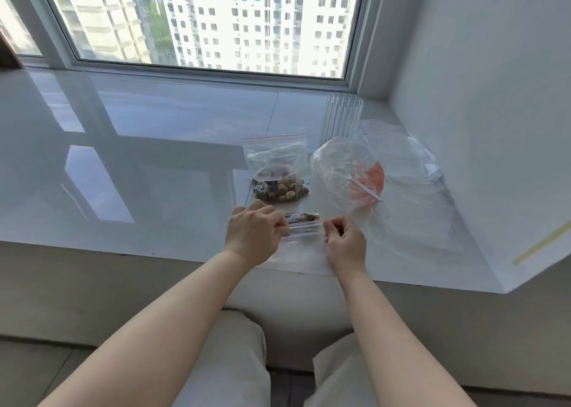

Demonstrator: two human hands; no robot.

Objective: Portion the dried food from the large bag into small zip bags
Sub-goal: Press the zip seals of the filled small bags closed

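- Pinching the near small zip bag (304, 232) at both ends of its top strip: left hand (251, 236) with fingers curled tight on the left end, right hand (346, 246) with thumb and fingertips closed on the right end.
- Lying flat at the front edge of the sill, clear plastic stretched between the two hands, a dark and pale mix of dried food showing at its far end.
- Resting just beyond, a second small zip bag (276, 168) with a red seal line, dried food gathered at its near end.
- Slumped to the right, near the side wall, the large bag (386, 171): clear, crumpled, mouth gaping, an orange patch inside.
- Standing behind the large bag, a ribbed clear cup (341, 117).
- Carrying it all, a glossy white window sill (139, 159), pale window frame above, white apartment blocks outside.
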